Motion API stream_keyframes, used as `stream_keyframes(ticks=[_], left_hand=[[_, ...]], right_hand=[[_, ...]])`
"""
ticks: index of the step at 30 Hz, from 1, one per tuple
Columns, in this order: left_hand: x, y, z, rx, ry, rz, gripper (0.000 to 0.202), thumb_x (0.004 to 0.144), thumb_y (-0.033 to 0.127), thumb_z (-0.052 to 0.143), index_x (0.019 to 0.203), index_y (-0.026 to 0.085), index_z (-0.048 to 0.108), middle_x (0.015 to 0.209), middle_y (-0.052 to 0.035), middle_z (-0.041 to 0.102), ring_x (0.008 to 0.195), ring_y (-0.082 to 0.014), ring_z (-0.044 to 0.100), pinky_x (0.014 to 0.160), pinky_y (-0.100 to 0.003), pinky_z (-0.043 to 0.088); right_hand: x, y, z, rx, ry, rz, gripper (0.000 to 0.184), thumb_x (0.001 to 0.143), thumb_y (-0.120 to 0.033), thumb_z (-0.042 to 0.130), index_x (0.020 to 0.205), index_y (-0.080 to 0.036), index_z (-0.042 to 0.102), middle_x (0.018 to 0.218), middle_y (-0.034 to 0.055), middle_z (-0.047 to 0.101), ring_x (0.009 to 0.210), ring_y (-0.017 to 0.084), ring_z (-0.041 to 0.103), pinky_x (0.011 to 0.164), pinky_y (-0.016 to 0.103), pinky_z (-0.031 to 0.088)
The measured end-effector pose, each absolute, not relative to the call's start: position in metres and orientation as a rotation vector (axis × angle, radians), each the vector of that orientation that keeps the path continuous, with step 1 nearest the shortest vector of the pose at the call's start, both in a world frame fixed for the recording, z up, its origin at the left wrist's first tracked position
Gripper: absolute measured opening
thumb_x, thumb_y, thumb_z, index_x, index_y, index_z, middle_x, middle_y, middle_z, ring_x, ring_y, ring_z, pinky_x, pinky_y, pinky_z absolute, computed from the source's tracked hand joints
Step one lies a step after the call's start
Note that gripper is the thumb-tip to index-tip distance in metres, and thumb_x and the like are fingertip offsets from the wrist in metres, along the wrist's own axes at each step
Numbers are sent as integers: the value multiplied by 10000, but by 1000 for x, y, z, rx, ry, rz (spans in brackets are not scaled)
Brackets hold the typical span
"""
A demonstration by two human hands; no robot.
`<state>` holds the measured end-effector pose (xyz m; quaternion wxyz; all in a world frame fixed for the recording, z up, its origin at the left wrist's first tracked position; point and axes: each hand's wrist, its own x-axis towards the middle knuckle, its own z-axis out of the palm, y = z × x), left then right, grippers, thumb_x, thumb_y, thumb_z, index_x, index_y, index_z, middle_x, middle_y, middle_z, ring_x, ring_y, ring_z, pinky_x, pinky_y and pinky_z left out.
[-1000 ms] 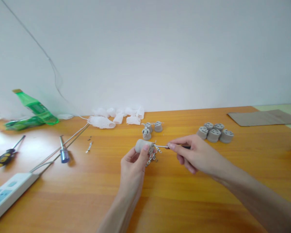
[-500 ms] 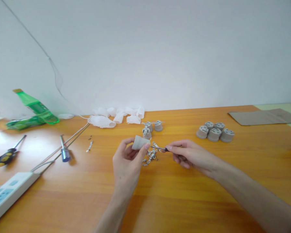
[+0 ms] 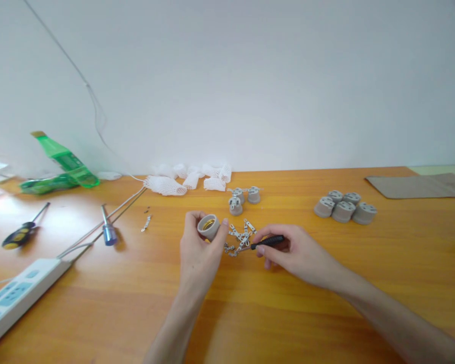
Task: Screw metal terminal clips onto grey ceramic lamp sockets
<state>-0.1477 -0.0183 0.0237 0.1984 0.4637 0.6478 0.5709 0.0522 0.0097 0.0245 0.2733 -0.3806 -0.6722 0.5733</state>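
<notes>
The one head camera looks forward and down from the person's side of the desk (image 3: 250, 318), at about arm's reach from the hands (image 3: 197, 253), which sit near the centre. The forearms (image 3: 178, 313) enter from seven and four o'clock. The wall (image 3: 250, 86), faced almost squarely, spans ten to two; a power strip (image 3: 30, 290) is cut off at eight.

Nine grey lamp sockets (image 3: 343, 212) – three screwdrivers (image 3: 267, 242) – one power strip (image 3: 17, 293), one brown sheet (image 3: 415, 186)
</notes>
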Motion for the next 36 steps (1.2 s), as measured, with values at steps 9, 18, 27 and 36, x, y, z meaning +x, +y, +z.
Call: stream_keyframes(ticks=[9, 18, 27, 36], left_hand=[[-144, -23, 25, 1325, 1709, 1377, 421, 918, 258, 534, 1312, 248, 385, 789, 54, 541, 643, -104, 522, 627, -208, 435], [-141, -26, 21, 2030, 1742, 1238, 627, 838, 103, 648, 1387, 308, 426, 1139, -12, 743, 1034, -189, 695, 888, -314, 515], [-133, -31, 22, 2026, 1633, 1333, 617, 797, 78, 718, 1295, 328, 452, 1133, 41, 769, 1025, -132, 726, 891, -246, 529], [-137, -27, 21, 1989, 1706, 1315, 421, 820, 192, 765, 1171, 270, 547, 1029, 25, 780, 912, -148, 735, 826, -251, 547]], right_hand=[[58, 14, 27, -1022, -1815, 1461, 150, 876, -258, 657, 988, -172, 708, 812, 21, 713, 635, 141, 676, 619, 268, 549], [82, 21, 59, -841, -1616, 1238, 116, 865, -253, 708, 951, -174, 708, 751, 21, 741, 560, 114, 663, 573, 227, 562], [76, 18, 52, -844, -1844, 1039, 81, 890, -219, 663, 934, -185, 721, 834, 32, 745, 650, 136, 664, 582, 253, 563], [78, 16, 57, -862, -1845, 973, 99, 898, -225, 639, 943, -184, 717, 799, 22, 731, 627, 133, 646, 585, 260, 548]])
